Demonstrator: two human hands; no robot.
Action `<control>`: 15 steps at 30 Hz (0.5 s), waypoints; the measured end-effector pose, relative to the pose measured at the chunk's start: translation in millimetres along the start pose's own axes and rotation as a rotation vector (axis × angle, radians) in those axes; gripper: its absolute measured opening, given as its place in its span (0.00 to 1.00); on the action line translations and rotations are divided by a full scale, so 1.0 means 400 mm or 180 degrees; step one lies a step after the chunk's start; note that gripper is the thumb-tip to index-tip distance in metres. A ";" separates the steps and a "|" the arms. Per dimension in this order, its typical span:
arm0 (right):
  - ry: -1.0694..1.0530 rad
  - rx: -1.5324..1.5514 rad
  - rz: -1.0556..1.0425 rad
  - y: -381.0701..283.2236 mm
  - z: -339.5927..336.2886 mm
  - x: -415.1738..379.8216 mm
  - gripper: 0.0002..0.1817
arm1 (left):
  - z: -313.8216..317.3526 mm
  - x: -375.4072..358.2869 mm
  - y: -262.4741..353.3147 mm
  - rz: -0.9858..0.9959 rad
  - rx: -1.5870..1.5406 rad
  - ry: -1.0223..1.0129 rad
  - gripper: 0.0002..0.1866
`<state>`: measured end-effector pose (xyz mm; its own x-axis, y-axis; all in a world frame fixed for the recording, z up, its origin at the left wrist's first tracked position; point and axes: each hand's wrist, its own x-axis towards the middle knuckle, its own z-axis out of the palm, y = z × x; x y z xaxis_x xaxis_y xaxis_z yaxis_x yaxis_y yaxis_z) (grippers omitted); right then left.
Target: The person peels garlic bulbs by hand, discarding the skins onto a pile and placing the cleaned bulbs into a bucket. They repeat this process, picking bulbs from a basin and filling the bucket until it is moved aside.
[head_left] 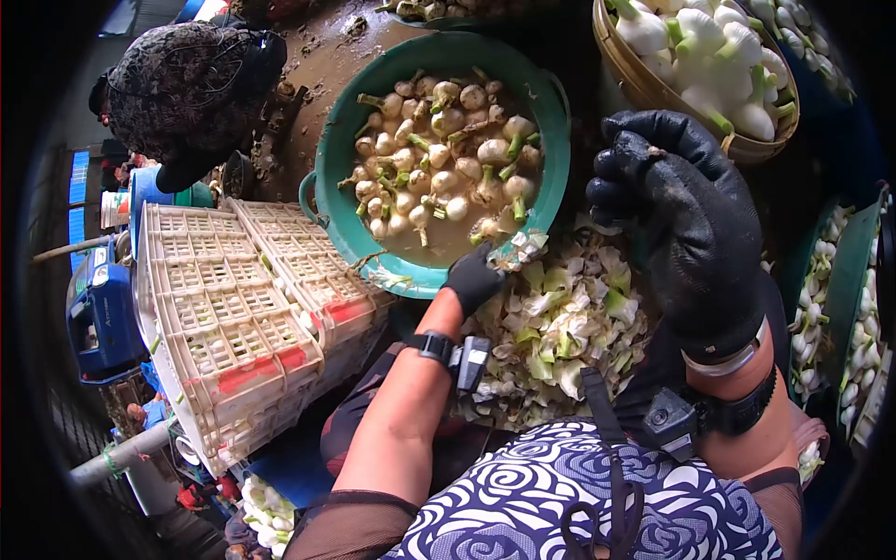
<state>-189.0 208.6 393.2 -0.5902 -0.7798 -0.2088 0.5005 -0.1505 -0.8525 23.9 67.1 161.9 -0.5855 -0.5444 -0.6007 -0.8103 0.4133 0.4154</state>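
Black gloves on both hands (472,278), black wrist straps, sheer dark sleeves, white-swirled navy top (579,495).

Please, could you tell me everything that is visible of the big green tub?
The green tub is round and wide, looks like plastic, and has a loop handle at its left side. It stands upright, with cloudy brown water and many pale bulbs with short green stems inside. Scraps of peel cling to its near rim, where the gloved left hand reaches. White crates stand at its left; its underside is hidden.
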 end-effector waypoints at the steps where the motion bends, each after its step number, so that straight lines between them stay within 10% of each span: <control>1: -0.0007 -0.0004 0.0018 0.004 0.004 0.001 0.16 | 0.010 0.006 0.048 0.0331 -0.0647 0.0175 0.25; 5: 0.0014 -0.0247 0.0145 0.004 0.012 -0.001 0.16 | 0.073 0.075 0.162 0.0994 -0.0709 0.0415 0.21; 9: 0.0012 -0.0090 0.0032 -0.001 0.002 -0.008 0.16 | 0.142 -0.070 0.219 0.1263 -0.0421 -0.1035 0.18; 15: 0.0112 -0.0034 0.0070 -0.005 0.003 -0.012 0.15 | -0.039 0.032 0.031 0.0241 -0.0812 0.0496 0.09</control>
<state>-186.4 211.7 396.5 -0.6010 -0.7610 -0.2442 0.5070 -0.1268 -0.8525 6.2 53.8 170.1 -0.6249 -0.6325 -0.4576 -0.7320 0.2711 0.6250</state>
